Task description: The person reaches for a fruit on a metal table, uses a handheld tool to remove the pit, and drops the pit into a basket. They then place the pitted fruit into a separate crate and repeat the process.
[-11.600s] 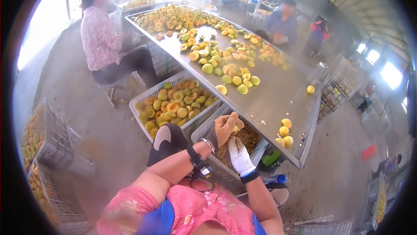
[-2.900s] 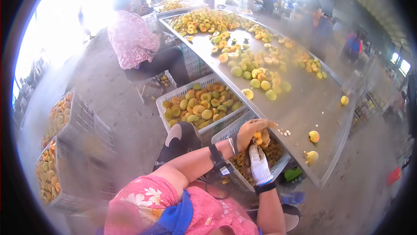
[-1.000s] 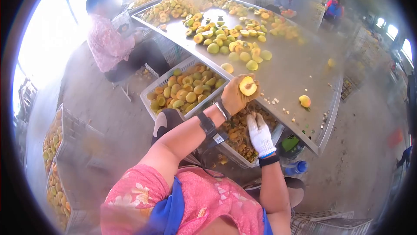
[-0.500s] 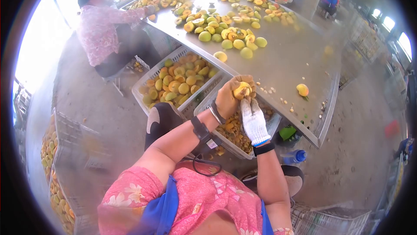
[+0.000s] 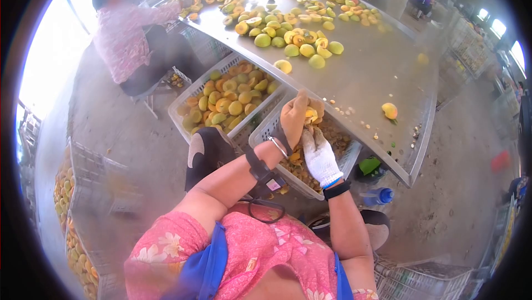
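Observation:
My left hand (image 5: pixel 295 116), in a tan glove, is closed around a yellow fruit (image 5: pixel 311 115) just off the table's near edge. Close below it, my right hand (image 5: pixel 318 154), in a white glove, has its fingertips up against the fruit; whether they grip anything is hidden. Both hands are above a white crate (image 5: pixel 296 184) of peelings and scraps. To the left, another crate (image 5: pixel 185 128) holds halved fruit. Many yellow-green fruits (image 5: pixel 271 32), several cut open, lie on the metal table (image 5: pixel 366 89). One orange-yellow fruit (image 5: pixel 389 111) lies apart near the right corner.
A co-worker (image 5: pixel 124 39) sits at the table's left side, one hand at the fruit. Other people are farther back. A blue bottle (image 5: pixel 378 196) stands under the table's near corner. More crates (image 5: pixel 91 189) of fruit are at the left, and crates (image 5: pixel 426 280) lie at bottom right.
My left hand has turned, with its fingers now pointing more upward, and the fruit shows less of its round shape. My right hand has dropped slightly. The view has shifted a little.

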Motion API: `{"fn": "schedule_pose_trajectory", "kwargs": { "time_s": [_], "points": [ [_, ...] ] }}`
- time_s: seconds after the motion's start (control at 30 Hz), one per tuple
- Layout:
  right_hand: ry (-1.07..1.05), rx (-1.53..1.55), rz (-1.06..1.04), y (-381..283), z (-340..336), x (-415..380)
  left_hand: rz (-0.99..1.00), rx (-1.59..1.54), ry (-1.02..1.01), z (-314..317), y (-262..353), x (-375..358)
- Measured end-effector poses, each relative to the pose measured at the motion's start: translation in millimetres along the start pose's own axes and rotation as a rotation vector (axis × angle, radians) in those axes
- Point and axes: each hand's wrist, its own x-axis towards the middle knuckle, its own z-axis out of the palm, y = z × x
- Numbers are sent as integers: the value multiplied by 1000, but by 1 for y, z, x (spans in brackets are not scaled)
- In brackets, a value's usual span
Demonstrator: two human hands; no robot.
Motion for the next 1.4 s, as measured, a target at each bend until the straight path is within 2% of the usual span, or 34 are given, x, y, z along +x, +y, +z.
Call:
{"fn": "schedule_pose_trajectory", "kwargs": {
  "time_s": [0.07,0.13,0.17,0.2,0.23,0.27,0.33,0.43,0.53,0.57,0.6,0.7,0.77,0.83,0.9,0.93,1.0,1.07,1.1,1.13,1.17,1.2,1.23,1.3,1.4],
  "points": [
    [38,-451,-487,43,2,6,-31,-84,-111,-8,-3,5],
    [-42,-287,-391,46,-1,3,-70,-93,-233,-13,-2,9],
    [-143,100,-53,21,-7,-2,-90,-51,-299,-16,3,9],
    [-241,327,135,9,-9,-6,-111,-6,-361,-19,8,6],
    [-297,537,346,-3,-12,-9,-71,108,-327,-17,13,3],
    [-315,587,330,-12,-9,-13,-17,196,-373,-18,21,-2],
    [-373,712,510,-29,-12,-21,1,335,-395,-30,11,1],
    [-448,972,707,-23,-3,-18,10,245,-418,-34,8,0],
    [-662,1366,675,-7,2,-17,-71,11,-442,-32,19,-5],
    [-491,1379,738,-15,7,-17,-56,-205,-450,-32,10,-4],
    [-724,1436,681,-4,4,-14,-100,-258,-372,-30,9,-5],
    [-819,1400,554,-2,7,-14,-121,-445,-192,-49,7,13],
    [-714,1168,631,-4,7,-18,-65,-539,13,-71,24,27],
    [-604,844,652,-4,5,-21,159,-252,194,-122,21,64],
    [-568,337,517,3,10,-21,358,354,349,-162,33,87],
    [-521,87,454,13,10,-21,498,611,365,-159,46,89],
    [-324,-372,-26,78,23,-24,566,515,394,-129,49,98],
    [-386,-485,35,62,10,-26,557,844,261,-70,46,97],
    [-366,-493,29,67,11,-25,714,812,87,-39,31,102],
    [-355,-499,9,77,13,-23,795,941,-131,-22,1,117],
    [-274,-456,-156,91,16,-24,771,1141,-327,-14,-31,130],
    [-255,-495,-108,76,11,-24,757,1311,-541,-5,-62,143],
    [-270,-542,-138,86,13,-21,687,1315,-641,24,-72,137],
    [-331,-548,49,60,3,-19,589,1300,-749,92,-90,128],
    [-539,-591,151,53,-7,-10,497,1380,-853,162,-111,127]
  ]
}}
